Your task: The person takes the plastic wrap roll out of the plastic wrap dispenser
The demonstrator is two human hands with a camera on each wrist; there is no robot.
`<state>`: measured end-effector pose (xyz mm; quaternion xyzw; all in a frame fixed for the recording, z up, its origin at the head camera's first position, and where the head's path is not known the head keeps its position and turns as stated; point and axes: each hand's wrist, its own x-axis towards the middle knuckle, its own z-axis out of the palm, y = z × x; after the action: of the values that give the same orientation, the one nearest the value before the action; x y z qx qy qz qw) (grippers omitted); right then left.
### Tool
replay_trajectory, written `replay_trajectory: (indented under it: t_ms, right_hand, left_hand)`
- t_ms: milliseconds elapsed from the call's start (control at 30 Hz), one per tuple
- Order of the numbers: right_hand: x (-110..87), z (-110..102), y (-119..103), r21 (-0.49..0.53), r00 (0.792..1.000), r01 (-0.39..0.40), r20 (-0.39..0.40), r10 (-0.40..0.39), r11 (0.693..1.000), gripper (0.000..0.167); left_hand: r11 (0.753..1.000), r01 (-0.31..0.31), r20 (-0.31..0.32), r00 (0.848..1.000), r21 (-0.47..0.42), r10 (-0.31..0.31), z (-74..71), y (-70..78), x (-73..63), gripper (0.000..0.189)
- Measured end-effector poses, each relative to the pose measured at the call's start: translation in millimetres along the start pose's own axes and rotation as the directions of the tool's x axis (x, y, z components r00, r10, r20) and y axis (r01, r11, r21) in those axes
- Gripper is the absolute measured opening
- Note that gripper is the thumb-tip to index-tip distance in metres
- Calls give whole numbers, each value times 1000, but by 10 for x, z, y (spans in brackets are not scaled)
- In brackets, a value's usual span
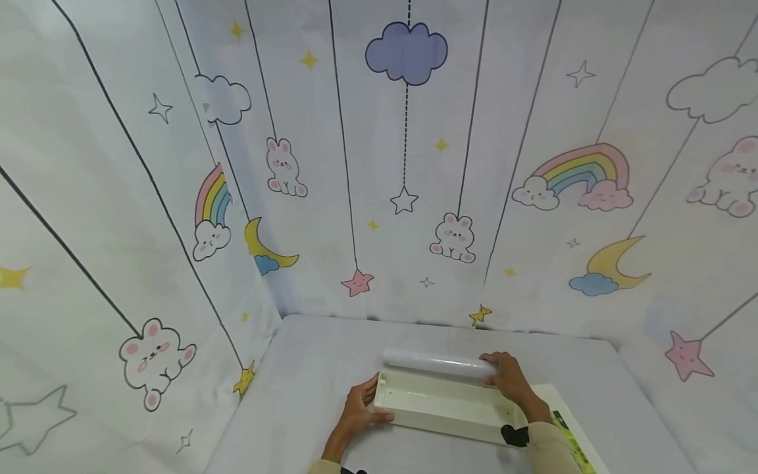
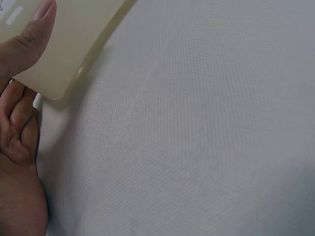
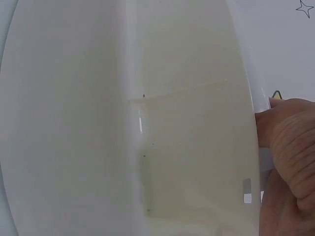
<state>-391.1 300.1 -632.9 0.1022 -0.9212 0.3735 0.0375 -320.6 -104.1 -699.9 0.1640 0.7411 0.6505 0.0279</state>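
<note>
A long cream plastic box (image 1: pixel 450 421), hollow side up, lies on the white-covered table. My left hand (image 1: pixel 356 408) grips its left end, with the thumb along the front wall and the fingers behind the end. In the left wrist view, that thumb presses on a rounded corner of the box (image 2: pixel 74 49). Just behind the box is a roll of clear plastic wrap (image 1: pixel 435 363), parallel to it. My right hand (image 1: pixel 512 380) holds the roll by its right end. The right wrist view looks into the box (image 3: pixel 192 147), whose wall partly hides the right hand (image 3: pixel 290 142).
A flat cream panel (image 1: pixel 547 395) with a green and yellow label (image 1: pixel 571 438) lies under and beside my right forearm. White cloth walls (image 1: pixel 379 263) printed with bears, stars and rainbows enclose the table (image 1: pixel 314 355) at the back and sides.
</note>
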Motion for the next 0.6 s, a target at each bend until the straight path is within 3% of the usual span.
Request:
replay_trajectory:
  t_ms: [433,600]
  right_hand:
    - [31,19,54,-30,1000,19,9,-19,999,49]
    - [49,18,68,-33,1000,6,28,-5,999,51]
  left_hand:
    - [999,-4,11,1000,-41,5,2,25,7,112]
    - [999,-24,6,1000,-42,24,3,-33,9,111]
